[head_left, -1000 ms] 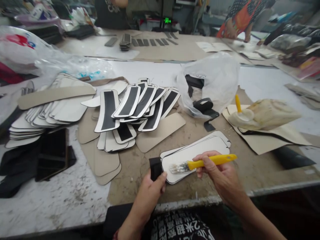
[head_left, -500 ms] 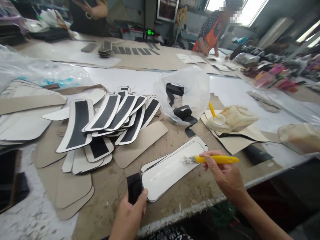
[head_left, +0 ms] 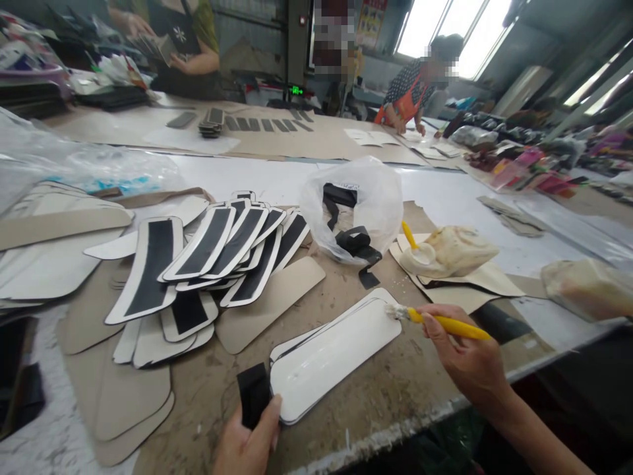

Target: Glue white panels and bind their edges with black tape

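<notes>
My right hand [head_left: 467,353] grips a yellow-handled brush [head_left: 452,324]. Its pale bristles rest on the right end of a long white panel with rounded corners [head_left: 336,359], which looks wet and shiny. Beneath that panel, the edge of another one shows. Between the thumb and fingers of my left hand [head_left: 250,432] is a black strip [head_left: 254,394], and the thumb tip lies at the panel's lower left corner. To the left, several white panels with black strips on them [head_left: 200,244] lie in an overlapping pile.
A clear plastic bag [head_left: 380,204] holds black strips. Right of it stands a glue-smeared container [head_left: 457,251] with a second yellow handle [head_left: 409,234]. Bare beige panels [head_left: 133,396] lie at the left. Two people [head_left: 185,53] [head_left: 410,92] work across the table.
The brush has moved along the white panel to its right end, with my right hand following. My left hand still holds the black strip. The camera view has tilted up slightly.
</notes>
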`<state>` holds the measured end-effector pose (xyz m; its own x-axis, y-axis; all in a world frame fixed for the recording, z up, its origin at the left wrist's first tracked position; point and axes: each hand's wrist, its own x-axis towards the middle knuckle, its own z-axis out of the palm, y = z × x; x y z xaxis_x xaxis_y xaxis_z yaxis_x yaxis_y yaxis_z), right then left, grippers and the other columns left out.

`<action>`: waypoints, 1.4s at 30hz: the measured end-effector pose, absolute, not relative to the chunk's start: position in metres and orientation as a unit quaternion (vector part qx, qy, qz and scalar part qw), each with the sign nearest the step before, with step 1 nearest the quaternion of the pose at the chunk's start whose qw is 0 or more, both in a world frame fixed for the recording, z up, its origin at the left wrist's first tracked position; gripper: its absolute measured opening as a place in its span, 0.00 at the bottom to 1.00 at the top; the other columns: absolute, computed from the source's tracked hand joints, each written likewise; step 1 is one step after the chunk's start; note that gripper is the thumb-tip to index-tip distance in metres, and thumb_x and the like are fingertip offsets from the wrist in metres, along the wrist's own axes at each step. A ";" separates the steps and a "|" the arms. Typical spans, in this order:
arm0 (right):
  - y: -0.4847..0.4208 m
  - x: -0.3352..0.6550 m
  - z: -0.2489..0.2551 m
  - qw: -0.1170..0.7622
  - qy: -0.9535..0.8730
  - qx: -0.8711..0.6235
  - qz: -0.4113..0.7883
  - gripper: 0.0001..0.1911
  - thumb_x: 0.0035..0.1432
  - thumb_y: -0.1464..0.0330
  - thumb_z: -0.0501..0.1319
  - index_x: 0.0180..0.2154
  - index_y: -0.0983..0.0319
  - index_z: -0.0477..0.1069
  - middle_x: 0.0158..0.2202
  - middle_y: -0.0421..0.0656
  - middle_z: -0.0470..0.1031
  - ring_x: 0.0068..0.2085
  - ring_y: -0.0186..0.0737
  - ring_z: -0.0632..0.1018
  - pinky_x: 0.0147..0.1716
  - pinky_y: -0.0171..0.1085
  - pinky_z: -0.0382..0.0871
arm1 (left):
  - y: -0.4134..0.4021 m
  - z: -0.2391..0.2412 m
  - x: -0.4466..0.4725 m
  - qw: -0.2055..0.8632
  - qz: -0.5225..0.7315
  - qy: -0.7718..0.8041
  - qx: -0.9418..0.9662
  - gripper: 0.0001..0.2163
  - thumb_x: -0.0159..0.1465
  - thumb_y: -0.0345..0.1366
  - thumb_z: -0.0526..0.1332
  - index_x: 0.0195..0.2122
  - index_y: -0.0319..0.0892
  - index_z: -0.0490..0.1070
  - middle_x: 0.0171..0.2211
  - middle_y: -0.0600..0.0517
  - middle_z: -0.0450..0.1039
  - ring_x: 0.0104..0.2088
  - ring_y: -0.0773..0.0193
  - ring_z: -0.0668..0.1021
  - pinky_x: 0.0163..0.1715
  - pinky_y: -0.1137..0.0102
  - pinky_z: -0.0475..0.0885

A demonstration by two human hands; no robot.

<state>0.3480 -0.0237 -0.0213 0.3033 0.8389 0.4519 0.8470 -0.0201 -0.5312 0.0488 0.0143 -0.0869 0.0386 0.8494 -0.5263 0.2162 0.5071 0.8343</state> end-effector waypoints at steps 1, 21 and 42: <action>-0.024 0.345 -0.017 0.374 -0.601 -0.706 -0.019 0.08 0.64 0.64 0.54 0.38 0.60 0.69 0.37 0.45 0.72 0.39 0.45 0.73 0.43 0.43 0.66 | 0.014 -0.086 0.049 0.590 0.274 0.636 0.414 0.22 0.49 0.58 0.61 0.22 0.42 0.62 0.13 0.58 0.58 0.17 0.67 0.59 0.20 0.71 0.52; -0.006 0.235 -0.035 0.462 -0.520 -0.655 0.296 0.15 0.63 0.57 0.55 0.36 0.62 0.70 0.25 0.41 0.70 0.27 0.38 0.73 0.28 0.34 0.70 | 0.017 -0.085 0.043 0.695 0.320 0.537 0.355 0.19 0.52 0.51 0.61 0.31 0.39 0.63 0.15 0.60 0.56 0.17 0.72 0.58 0.18 0.76 0.51; 0.010 0.199 0.014 0.346 -0.555 -0.456 0.603 0.19 0.60 0.54 0.57 0.25 0.62 0.68 0.20 0.36 0.63 0.22 0.30 0.63 0.21 0.28 0.59 | -0.007 -0.016 0.030 0.726 0.311 0.452 0.415 0.20 0.54 0.55 0.60 0.28 0.39 0.73 0.18 0.50 0.70 0.17 0.69 0.65 0.19 0.72 0.59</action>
<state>0.1993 0.0101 0.0142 -0.3446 0.9241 -0.1651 0.0878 -0.1434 -0.9858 0.0305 -0.0075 -0.0165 0.3982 0.8261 -0.3987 -0.0767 0.4631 0.8830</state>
